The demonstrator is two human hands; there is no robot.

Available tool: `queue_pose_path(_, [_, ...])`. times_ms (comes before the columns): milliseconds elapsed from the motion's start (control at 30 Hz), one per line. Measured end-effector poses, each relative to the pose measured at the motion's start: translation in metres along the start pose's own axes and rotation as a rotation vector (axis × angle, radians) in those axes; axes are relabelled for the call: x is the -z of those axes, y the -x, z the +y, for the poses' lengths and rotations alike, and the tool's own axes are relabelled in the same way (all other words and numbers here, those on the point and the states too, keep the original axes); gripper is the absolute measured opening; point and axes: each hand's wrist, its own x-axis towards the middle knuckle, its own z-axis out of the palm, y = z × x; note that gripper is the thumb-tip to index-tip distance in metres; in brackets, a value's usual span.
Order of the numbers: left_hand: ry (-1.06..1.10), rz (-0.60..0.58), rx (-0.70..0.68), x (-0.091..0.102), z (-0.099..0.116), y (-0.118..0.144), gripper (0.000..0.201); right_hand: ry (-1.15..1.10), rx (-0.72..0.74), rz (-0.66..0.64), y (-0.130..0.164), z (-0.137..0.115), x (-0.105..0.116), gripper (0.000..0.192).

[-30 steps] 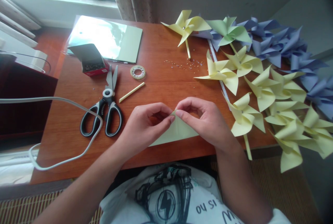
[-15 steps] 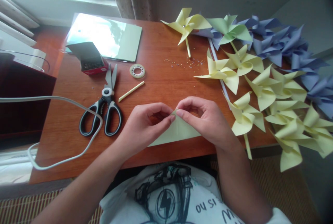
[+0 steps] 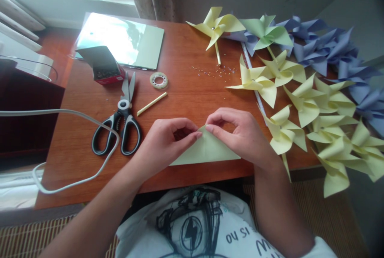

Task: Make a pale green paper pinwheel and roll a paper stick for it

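The left hand is held low over the front of the bench, its forearm slanted up from the lower left and its back turned partly upward. To its left, black-handled scissors are laid with the blades slightly parted, their left handle crossed by a white cable; beyond the hand, a pale yellow paper stick is seen. The right hand is angled inward from the other side, the wrist bent toward the middle, with a yellow pinwheel just beside it on the right.

By the left thumb and forefinger, the edge of a light green paper sheet is pinched close to its peak; the other left fingers are curled behind and partly hidden. By the right thumb and forefinger, the same peak is gripped on its right side. The sheet is kept between the hands, near the bench's front edge, its lower edge lying toward the person.

Compared with half a second earlier, the right hand is shifted slightly rightward, the fingertips are a little farther apart, and more of the sheet's right side is exposed.
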Motion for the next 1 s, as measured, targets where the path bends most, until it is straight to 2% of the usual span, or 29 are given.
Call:
queue_pose_path(600, [-0.100, -0.011, -0.036, 0.001, 0.002, 0.000, 0.022, -0.003, -0.007, -0.008, 0.001, 0.001, 0.001, 0.012])
queue_pose_path(767, [-0.299, 0.020, -0.089, 0.002, 0.004, -0.003, 0.018, 0.030, 0.055, 0.018, -0.002, 0.003, -0.003, 0.014])
queue_pose_path(1000, [-0.696, 0.181, -0.097, -0.001, 0.000, -0.009, 0.017, 0.108, 0.101, 0.126, -0.015, 0.016, -0.018, 0.012])
